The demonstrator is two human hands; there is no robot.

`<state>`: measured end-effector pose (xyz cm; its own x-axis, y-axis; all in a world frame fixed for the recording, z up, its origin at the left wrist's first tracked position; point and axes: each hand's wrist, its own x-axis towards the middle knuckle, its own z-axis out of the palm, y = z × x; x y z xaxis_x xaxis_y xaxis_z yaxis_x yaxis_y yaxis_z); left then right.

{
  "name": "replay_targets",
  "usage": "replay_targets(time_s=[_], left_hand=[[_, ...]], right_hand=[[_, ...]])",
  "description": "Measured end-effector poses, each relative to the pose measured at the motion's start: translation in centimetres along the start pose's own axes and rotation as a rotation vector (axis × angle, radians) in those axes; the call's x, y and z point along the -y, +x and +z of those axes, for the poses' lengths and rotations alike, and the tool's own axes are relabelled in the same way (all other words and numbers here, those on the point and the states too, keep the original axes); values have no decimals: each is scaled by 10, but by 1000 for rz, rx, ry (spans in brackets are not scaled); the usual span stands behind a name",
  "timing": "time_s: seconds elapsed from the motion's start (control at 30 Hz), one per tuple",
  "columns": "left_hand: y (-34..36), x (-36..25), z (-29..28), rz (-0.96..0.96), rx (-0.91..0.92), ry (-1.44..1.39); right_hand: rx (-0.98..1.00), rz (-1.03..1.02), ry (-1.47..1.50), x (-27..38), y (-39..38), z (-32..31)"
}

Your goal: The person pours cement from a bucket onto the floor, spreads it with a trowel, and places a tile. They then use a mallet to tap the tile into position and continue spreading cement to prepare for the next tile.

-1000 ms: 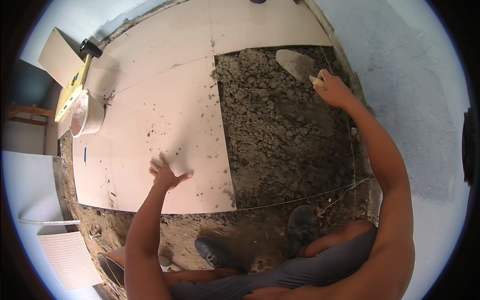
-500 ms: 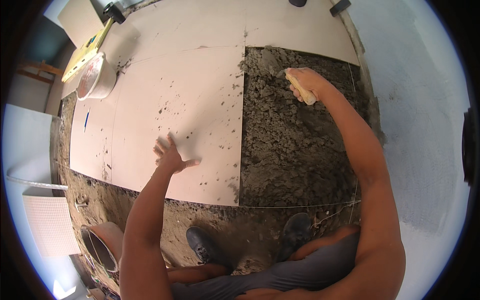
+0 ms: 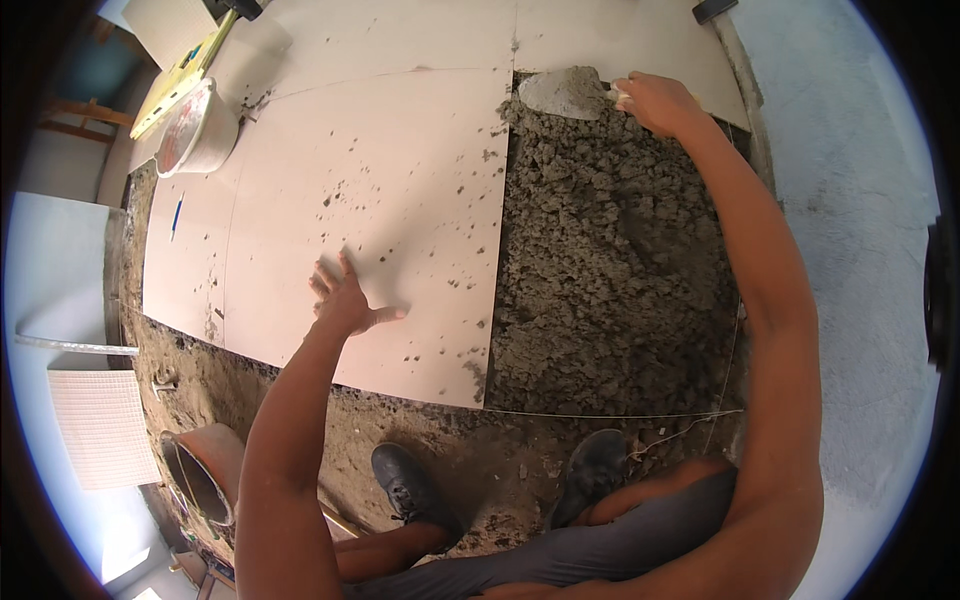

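My right hand [image 3: 655, 103] is closed round the handle of a trowel [image 3: 562, 97], most of the handle hidden by the fingers. Its grey blade, smeared with mortar, lies at the far edge of a bed of wet, lumpy mortar [image 3: 610, 250]. That bed fills a rectangular gap beside a large pale floor tile [image 3: 420, 180]. On this tile my left hand [image 3: 343, 303] rests with fingers spread, holding nothing. Crumbs of mortar dot the tile around it.
A white bucket [image 3: 200, 130] stands on the tiles at far left, near a blue pen [image 3: 177, 217] and a yellow level [image 3: 180, 85]. Another bucket [image 3: 205, 470] lies tilted on bare ground. A string [image 3: 620, 415] crosses the mortar's near edge. A pale wall [image 3: 850, 250] rises at right.
The trowel has turned so its blade shows broadly, and my right hand has moved slightly right and farther away. The view has shifted a little. My left hand stays on the tile.
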<state>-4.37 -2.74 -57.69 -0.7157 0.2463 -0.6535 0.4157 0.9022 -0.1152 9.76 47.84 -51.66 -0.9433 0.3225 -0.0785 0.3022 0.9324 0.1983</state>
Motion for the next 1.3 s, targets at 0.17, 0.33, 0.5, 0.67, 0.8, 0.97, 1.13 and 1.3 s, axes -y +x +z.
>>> replay_targets(time_s=[0.17, 0.33, 0.5, 0.67, 0.8, 0.97, 1.13, 1.3], left_hand=[[0, -2, -1, -20, 9, 0], [0, -2, -2, -3, -1, -39], [1, 5, 0, 1, 0, -66], [8, 4, 9, 45, -24, -68], [6, 4, 7, 49, -32, -104], [5, 7, 8, 29, -52, -73], [2, 0, 3, 26, -6, -95], [4, 2, 8, 33, -23, -90]], right_hand=[[78, 101, 93, 25, 37, 9], [212, 135, -5, 23, 56, 17], [314, 293, 61, 11, 32, -1], [367, 424, 48, -25, -8, 7], [354, 460, 101, -43, -39, 10], [192, 512, 172, -13, -93, 3], [211, 464, 178, -26, -110, 12], [247, 605, 151, -50, -91, 18]])
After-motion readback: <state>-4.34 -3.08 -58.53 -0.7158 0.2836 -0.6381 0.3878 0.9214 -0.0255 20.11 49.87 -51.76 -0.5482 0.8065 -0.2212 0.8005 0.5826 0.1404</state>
